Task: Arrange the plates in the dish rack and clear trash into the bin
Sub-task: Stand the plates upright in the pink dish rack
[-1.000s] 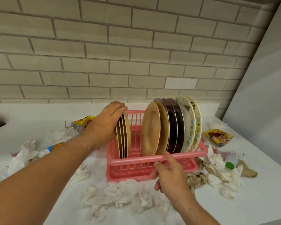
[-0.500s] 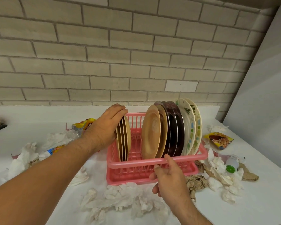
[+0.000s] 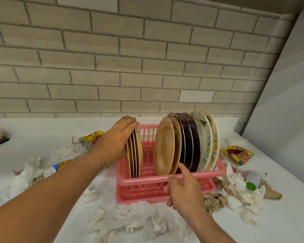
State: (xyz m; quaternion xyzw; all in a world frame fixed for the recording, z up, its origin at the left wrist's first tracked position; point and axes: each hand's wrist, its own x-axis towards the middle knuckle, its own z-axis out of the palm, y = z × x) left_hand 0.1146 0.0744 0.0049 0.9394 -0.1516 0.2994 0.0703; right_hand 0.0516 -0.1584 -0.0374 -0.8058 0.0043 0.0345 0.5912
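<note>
A pink dish rack (image 3: 147,179) stands on the white counter. At its left end my left hand (image 3: 112,144) curls over the top edge of several small tan plates (image 3: 136,155) and holds them upright on edge. To the right stand two larger tan plates (image 3: 165,148), dark brown plates (image 3: 189,146) and white floral plates (image 3: 209,141), all upright. My right hand (image 3: 184,190) is at the rack's front rim. Its thumb lies on the rim and its index finger reaches over it toward the tan plates.
Crumpled white tissues (image 3: 130,220) lie in front of the rack and to the left (image 3: 25,176). Snack wrappers (image 3: 239,155) (image 3: 91,137), brown paper (image 3: 214,200) and a small bottle with a green cap (image 3: 251,183) litter the counter. A brick wall rises behind.
My right hand has eased its hold on the front rim, and the index finger now rises over it. My left hand stays on the small plates.
</note>
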